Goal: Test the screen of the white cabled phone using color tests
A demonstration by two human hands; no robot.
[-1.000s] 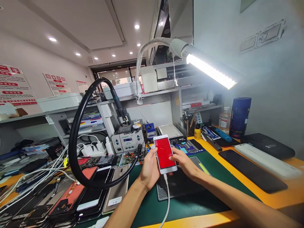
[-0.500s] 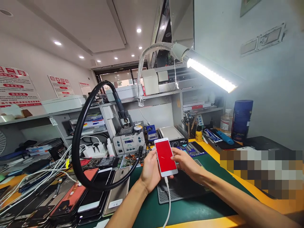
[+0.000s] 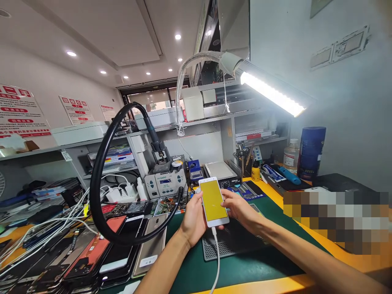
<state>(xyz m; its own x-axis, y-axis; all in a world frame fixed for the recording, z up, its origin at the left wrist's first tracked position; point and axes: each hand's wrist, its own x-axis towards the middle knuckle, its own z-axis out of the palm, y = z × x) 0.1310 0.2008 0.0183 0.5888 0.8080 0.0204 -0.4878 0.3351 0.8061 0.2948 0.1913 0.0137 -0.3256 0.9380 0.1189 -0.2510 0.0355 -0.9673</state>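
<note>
A white smartphone (image 3: 212, 200) is held up over the bench, its screen filled with plain yellow and a short pale streak showing on it. My left hand (image 3: 192, 218) wraps its left side and back, the thumb along the edge. My right hand (image 3: 240, 207) grips the right edge, a digit at the screen's border; its other fingers are partly hidden behind the phone. A white cable (image 3: 218, 257) is plugged into the phone's bottom end and runs down toward me. Below lies a dark perforated pad (image 3: 211, 250) on a green mat (image 3: 245, 269).
Several phones and phone parts (image 3: 119, 249) crowd the left side, under the looping black hose (image 3: 94, 192) of a rework station (image 3: 165, 181). A lit lamp (image 3: 272, 94) hangs above. At the right stand a yellow bottle (image 3: 256, 171), a clear bottle (image 3: 290, 155) and a blue canister (image 3: 311, 151).
The phone's screen has turned from red to yellow. Both hands keep their hold on it, and the view has shifted slightly.
</note>
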